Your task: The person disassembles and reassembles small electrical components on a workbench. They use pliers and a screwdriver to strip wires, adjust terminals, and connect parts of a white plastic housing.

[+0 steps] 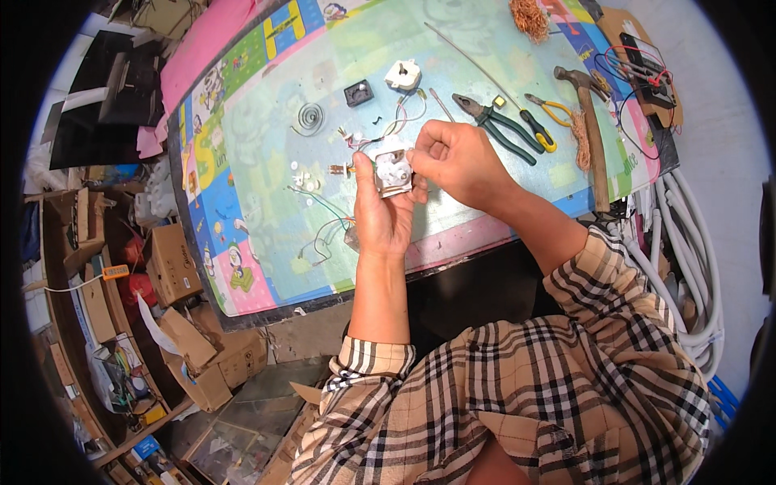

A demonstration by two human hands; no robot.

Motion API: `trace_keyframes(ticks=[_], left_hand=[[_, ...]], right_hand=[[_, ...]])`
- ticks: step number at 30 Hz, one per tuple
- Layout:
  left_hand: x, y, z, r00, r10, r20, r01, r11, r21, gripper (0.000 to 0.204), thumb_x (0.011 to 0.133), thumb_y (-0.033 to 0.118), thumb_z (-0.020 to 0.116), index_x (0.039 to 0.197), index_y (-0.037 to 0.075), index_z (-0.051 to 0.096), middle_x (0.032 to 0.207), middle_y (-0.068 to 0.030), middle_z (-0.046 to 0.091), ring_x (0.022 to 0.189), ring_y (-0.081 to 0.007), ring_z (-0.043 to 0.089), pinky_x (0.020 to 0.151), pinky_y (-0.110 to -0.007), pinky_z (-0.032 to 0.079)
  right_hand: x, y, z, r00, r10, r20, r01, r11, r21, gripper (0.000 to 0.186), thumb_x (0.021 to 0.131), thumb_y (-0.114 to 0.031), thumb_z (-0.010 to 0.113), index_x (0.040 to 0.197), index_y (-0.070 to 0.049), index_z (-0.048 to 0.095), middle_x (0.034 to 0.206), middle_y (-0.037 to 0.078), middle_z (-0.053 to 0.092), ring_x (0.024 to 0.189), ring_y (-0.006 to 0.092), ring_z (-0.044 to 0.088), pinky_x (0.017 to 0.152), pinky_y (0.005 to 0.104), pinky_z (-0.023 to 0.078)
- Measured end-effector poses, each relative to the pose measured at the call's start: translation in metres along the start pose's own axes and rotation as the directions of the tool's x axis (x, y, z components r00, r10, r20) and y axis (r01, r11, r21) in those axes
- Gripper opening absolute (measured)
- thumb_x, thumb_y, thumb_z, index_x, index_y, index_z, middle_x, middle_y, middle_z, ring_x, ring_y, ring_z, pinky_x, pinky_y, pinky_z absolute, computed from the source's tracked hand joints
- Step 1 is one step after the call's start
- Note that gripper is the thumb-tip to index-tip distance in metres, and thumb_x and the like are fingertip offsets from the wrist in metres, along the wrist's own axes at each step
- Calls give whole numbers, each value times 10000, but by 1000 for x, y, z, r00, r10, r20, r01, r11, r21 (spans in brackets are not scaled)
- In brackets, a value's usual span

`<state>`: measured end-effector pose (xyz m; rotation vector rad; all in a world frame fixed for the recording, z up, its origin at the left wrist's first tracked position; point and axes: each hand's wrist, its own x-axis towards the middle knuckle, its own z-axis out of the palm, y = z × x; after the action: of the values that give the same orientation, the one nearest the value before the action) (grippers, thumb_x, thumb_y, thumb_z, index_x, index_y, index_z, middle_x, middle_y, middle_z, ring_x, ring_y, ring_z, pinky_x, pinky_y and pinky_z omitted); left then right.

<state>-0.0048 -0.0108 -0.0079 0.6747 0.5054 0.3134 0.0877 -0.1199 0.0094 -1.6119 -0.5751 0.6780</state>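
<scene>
Small squarish open casing (pixel 394 173), handheld

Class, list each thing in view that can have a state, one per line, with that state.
Small housing: open-faced, inner parts exposed
Left hand: holding the small housing
Right hand: fingers curled, tips at the housing's edge
Spiral spring: coiled, lying loose
Green-handled pliers: lying flat, handles apart
Yellow-handled pliers: lying flat, handles apart
Hammer: lying flat
Copper wire bundle: tangled
Cardboard box: flap up

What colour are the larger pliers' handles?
Dark green handles, showing best in the head view.
</scene>
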Motion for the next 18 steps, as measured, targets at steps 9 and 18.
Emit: trace_keyframes(ticks=[9,18], left_hand=[[2,9,-7,985,-162,67,171,970,-173,625,980,579,263,1114,46,561,860,-144,650,655,-270,622,411,-301,465],[4,8,-10,984,-153,95,174,945,-275,618,987,559,248,1134,42,553,857,-144,654,659,-295,635,417,-321,498]], right_hand=[[-3,-8,-5,972,-222,-75,210,967,-143,108,841,-91,643,898,-3,621,806,56,616,597,83,554,551,244,438],[-5,4,0,865,-498,-67,433,807,-402,188,738,-42,723,916,-34,663,787,55,564,589,143,548,532,274,445]])
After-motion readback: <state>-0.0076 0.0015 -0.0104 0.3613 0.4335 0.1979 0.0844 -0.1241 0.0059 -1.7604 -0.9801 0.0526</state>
